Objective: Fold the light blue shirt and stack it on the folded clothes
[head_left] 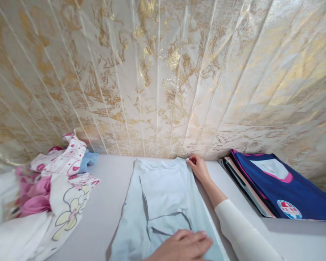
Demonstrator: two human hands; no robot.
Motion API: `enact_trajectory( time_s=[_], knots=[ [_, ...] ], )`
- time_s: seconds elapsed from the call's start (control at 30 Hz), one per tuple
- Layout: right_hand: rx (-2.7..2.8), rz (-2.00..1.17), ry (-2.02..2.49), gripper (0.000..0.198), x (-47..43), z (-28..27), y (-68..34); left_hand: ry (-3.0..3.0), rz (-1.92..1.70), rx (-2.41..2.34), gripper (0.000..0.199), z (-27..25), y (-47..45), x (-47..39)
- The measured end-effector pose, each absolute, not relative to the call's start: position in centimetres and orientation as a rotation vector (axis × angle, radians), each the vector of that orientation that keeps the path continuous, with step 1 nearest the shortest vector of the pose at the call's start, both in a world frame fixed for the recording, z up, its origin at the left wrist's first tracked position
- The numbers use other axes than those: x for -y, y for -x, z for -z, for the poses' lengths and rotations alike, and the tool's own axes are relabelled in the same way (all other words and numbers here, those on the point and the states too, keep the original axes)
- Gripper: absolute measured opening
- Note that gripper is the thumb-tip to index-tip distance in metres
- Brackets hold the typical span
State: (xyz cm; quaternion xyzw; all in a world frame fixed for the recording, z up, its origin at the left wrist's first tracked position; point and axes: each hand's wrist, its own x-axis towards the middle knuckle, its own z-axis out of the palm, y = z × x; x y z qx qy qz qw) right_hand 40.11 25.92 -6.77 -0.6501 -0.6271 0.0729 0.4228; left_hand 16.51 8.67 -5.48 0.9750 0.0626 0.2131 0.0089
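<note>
A light blue garment [167,192] lies spread lengthwise on the white table, with a narrower part folded over its middle; its exact kind does not show. At its far right corner, the thumb and fingers of my right hand [198,166] pinch the edge of the cloth. Nearer to me, my left hand [183,246] rests on the garment with its fingers stretched out to the right. The lower end of the garment runs out of view.
To the left is a loose heap of clothes [67,195], white, pink and printed. A neat stack of folded clothes [260,185], dark blue on top, sits at the right. Behind the white table [108,192] hangs a gold-patterned curtain or sheet [157,79].
</note>
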Motion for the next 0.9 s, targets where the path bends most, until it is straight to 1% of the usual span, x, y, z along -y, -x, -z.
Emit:
enact_trajectory(
  time_s=[0.03,0.07,0.1,0.13,0.23,0.27,0.33,0.5,0.67,0.77,0.9],
  knots=[
    [1.555,-0.169,1.604,0.025,-25.6,6.6,-40.0,-2.990,-0.608,-0.287,0.025,4.1,-15.6,-9.5],
    [1.545,-0.158,1.583,0.028,-25.2,6.4,-39.8,-2.910,-0.602,-0.410,0.028,2.7,-14.5,-10.5],
    [1.542,-0.152,1.563,0.032,-24.7,6.1,-39.4,-2.795,-0.585,-0.675,0.035,1.4,-13.4,-11.8],
    [1.551,-0.150,1.545,0.035,-24.0,5.9,-39.0,-2.711,-0.563,-0.882,0.037,0.3,-12.3,-13.1],
    [1.634,-0.170,1.491,0.041,-21.3,5.8,-36.7,-2.608,-0.470,-1.493,0.032,-1.2,-9.8,-17.3],
    [1.673,-0.176,1.478,0.043,-20.4,6.0,-35.7,-2.578,-0.441,-1.597,0.030,-1.0,-9.3,-18.4],
    [1.768,-0.168,1.474,0.047,-18.5,6.7,-33.8,-2.543,-0.434,-1.676,0.024,-0.2,-8.8,-19.8],
    [2.049,-0.057,1.564,0.060,-16.3,7.7,-31.3,-2.454,-0.531,-1.658,0.006,1.0,-9.3,-20.4],
    [2.071,-0.019,1.687,0.066,-16.4,6.6,-31.2,-2.289,-0.628,-1.641,0.009,-0.1,-9.1,-21.1],
    [2.106,-0.046,1.805,0.070,-16.4,6.1,-31.0,-2.215,-0.604,-1.670,0.004,0.3,-8.9,-21.6],
    [2.109,0.000,1.891,0.072,-17.0,6.1,-31.4,-2.175,-0.565,-1.695,0.014,1.5,-8.8,-21.8]
  ],
)
